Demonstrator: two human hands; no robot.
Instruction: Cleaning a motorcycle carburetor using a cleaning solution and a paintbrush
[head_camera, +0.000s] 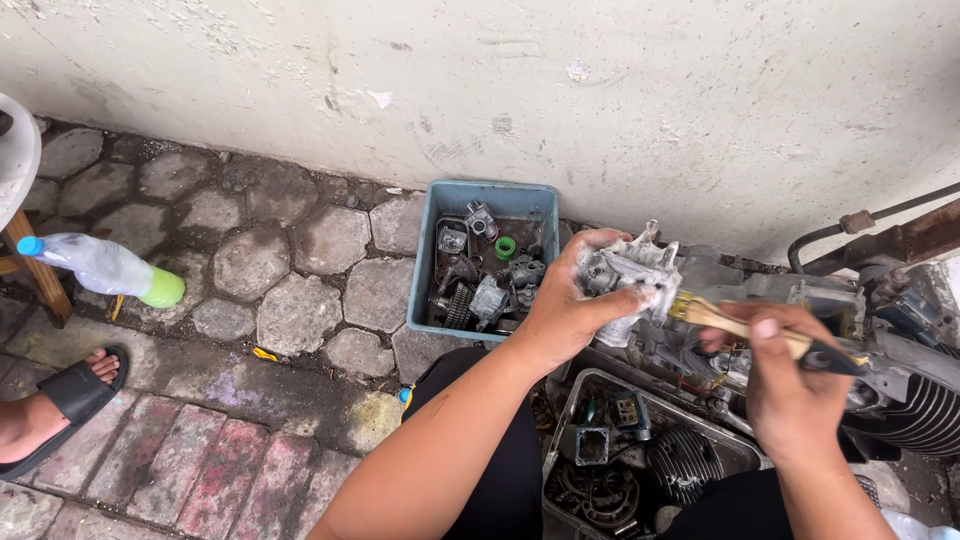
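Observation:
My left hand (568, 305) grips a grey cast metal engine part (632, 272) and holds it up in front of the wall. My right hand (790, 380) holds a paintbrush (745, 328) with a pale wooden handle and a dark end. Its bristles touch the right side of the metal part. Below both hands lies a metal tray (700, 415) with dark oily parts, among them a finned cylinder (685, 462).
A blue plastic tub (425, 260) of greasy small parts stands by the white wall. An engine with cooling fins (925, 410) sits at right. At left, a plastic bottle (105, 268) lies on the paving, beside a stool leg (35, 265) and another person's sandalled foot (55, 405).

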